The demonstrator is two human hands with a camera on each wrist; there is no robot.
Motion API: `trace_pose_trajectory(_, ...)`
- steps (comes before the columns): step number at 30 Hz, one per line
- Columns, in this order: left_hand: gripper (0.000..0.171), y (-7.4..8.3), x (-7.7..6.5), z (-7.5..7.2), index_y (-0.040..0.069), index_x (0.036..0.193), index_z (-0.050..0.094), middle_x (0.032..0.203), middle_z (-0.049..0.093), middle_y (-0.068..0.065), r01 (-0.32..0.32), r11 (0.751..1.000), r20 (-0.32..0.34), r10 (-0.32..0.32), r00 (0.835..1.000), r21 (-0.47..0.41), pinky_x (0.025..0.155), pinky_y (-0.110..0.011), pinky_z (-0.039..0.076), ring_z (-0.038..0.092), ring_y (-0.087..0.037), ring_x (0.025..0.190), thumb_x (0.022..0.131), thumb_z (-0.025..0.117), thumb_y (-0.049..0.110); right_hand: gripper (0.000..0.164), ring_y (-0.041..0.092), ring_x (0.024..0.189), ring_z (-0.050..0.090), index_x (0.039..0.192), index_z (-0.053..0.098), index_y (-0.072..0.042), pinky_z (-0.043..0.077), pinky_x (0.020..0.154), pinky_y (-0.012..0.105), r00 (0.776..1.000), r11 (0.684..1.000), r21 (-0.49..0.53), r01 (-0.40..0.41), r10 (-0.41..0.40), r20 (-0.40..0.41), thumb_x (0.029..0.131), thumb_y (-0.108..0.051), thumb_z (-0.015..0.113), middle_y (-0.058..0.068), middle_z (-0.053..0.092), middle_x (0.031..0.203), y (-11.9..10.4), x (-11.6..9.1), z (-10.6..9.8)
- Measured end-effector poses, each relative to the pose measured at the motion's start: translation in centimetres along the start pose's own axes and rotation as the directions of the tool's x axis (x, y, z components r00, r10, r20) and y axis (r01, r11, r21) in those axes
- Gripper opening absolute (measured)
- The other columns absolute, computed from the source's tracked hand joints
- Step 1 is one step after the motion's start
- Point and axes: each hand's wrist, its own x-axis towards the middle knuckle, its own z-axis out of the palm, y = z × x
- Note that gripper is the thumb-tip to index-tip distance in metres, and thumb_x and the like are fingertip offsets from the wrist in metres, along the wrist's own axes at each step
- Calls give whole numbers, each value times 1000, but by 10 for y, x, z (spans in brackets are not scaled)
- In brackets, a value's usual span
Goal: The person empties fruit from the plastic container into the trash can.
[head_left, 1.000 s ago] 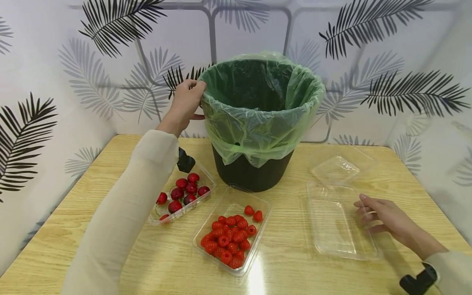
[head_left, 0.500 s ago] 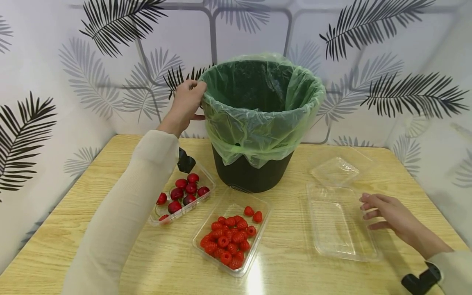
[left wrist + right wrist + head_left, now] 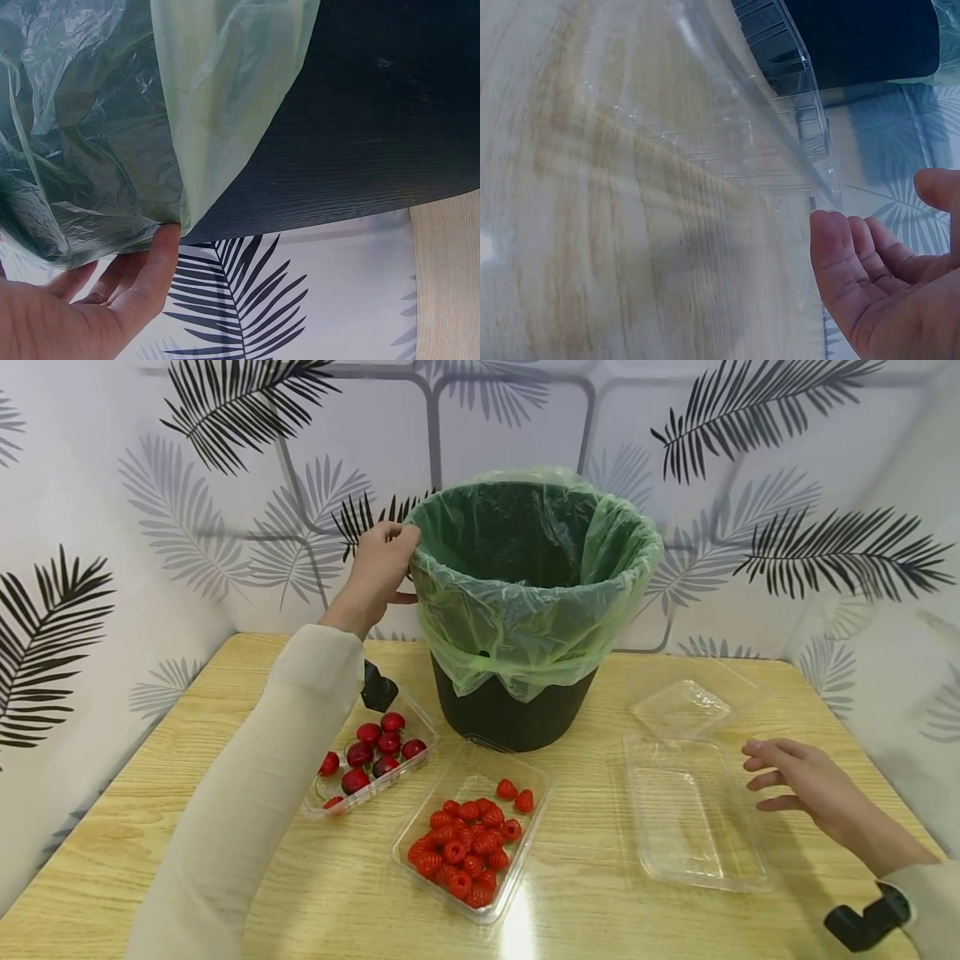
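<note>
At the back stands a black trash can, lined with a pale green plastic bag folded over its rim. My left hand grips the can's left rim through the bag; in the left wrist view that hand has its fingertips against the bag-covered edge. On the right lies a clear plastic box with nothing visible in it. My right hand hovers just right of this box, fingers loosely bent and holding nothing. In the right wrist view, the hand appears near the box's transparent wall.
Raspberries fill part of a clear tray at the front middle. Cherries lie in another clear box, partly covered by my left sleeve. Behind the right box is another clear plastic piece. A patterned wall borders the wooden table.
My right hand has drawn away to the right from the clear box's edge and risen slightly. The left hand stays at the can's rim.
</note>
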Motion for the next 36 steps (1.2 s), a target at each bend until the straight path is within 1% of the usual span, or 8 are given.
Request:
trace_pose_trajectory(7,36,0,0,0,12,129,43,86,39,-1,-2,1000,2,2,1000,-3,88,-47,55,44,-13,75,98,38,30,44,5,84,61,127,44,0,59,72,32,999,999,29,38,-38,5,103,-36,37,-8,55,100,-10,1,-3)
trace_pose_trajectory(12,32,0,0,0,13,124,44,85,39,-1,-6,1000,0,6,1000,-10,88,-48,55,43,-13,73,98,38,30,28,4,86,62,120,48,-15,59,72,30,998,996,59,62,-63,22,104,-34,37,-14,57,97,-18,2,-2)
trace_pose_trajectory(15,31,0,0,0,13,123,44,86,39,-1,-7,1000,1,7,1000,-12,88,-48,54,44,-13,73,98,38,31,17,4,87,63,112,52,-26,59,72,29,996,992,110,64,-70,47,104,-32,38,-15,58,96,-25,3,1)
trace_pose_trajectory(18,32,1,0,0,12,124,44,86,39,-1,-9,1000,4,9,1000,-8,89,-48,54,44,-13,74,98,38,30,17,5,86,64,105,56,-31,59,71,29,992,979,187,76,-93,83,104,-26,39,-14,60,95,-33,3,5)
trace_pose_trajectory(22,34,0,0,0,12,126,44,87,40,-1,-5,1000,1,5,1000,-6,88,-47,55,44,-12,74,98,38,31,22,7,87,66,103,60,-30,59,70,29,983,959,266,94,-132,128,104,-21,40,-11,62,95,-41,2,13)
trace_pose_trajectory(28,33,1,1,0,12,125,45,87,41,0,9,1000,-7,-9,1000,-15,89,-49,54,45,-12,75,98,38,31,20,9,88,67,106,59,-26,59,72,29,969,940,322,114,-177,173,103,-21,41,-8,64,98,-54,4,29)
trace_pose_trajectory(33,34,2,1,0,12,126,45,87,40,0,13,1000,-8,-13,1000,-13,88,-48,54,45,-12,74,98,38,31,15,9,92,67,111,54,-22,59,75,29,960,939,330,99,-177,215,103,-23,41,-8,63,101,-65,5,46)
trace_pose_trajectory(36,34,2,0,1,12,125,45,86,40,0,12,1000,-6,-12,1000,-8,88,-48,55,44,-12,73,99,38,31,16,10,93,67,116,51,-18,59,76,30,956,937,339,84,-172,238,103,-23,42,-6,63,103,-70,4,57)
